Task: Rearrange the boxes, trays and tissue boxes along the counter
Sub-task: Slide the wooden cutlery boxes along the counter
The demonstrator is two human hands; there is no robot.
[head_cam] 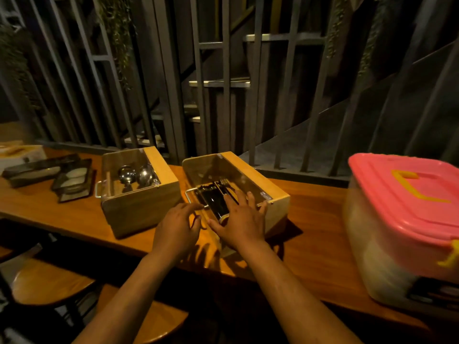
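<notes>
So the wooden cutlery box (238, 192) with the clear lid and forks inside sits mid-table, slightly angled, close to the near edge. A second wooden box (139, 189) holding spoons is just beside it on the left, with dark trays (49, 175) toward the far left end and a pink-lidded plastic tub (402, 219) at the right end.

Handling-wise I'd guess it's stiff and fairly heavy with all that metal in it, and the contents will rattle and slide if it tips. The lid looks hinged, so I wouldn't lift by that or by the little metal handle (190, 196) on its left end. Best bet is gripping the wooden side walls low down, or just sliding it along the table (310, 244).

Right hand (242, 219) is spread flat, fingers splayed, resting on the near end of the lid. Left hand (178, 224) is loosely curled, fingertips right by the near left corner of the box, not clearly gripping anything.
</notes>
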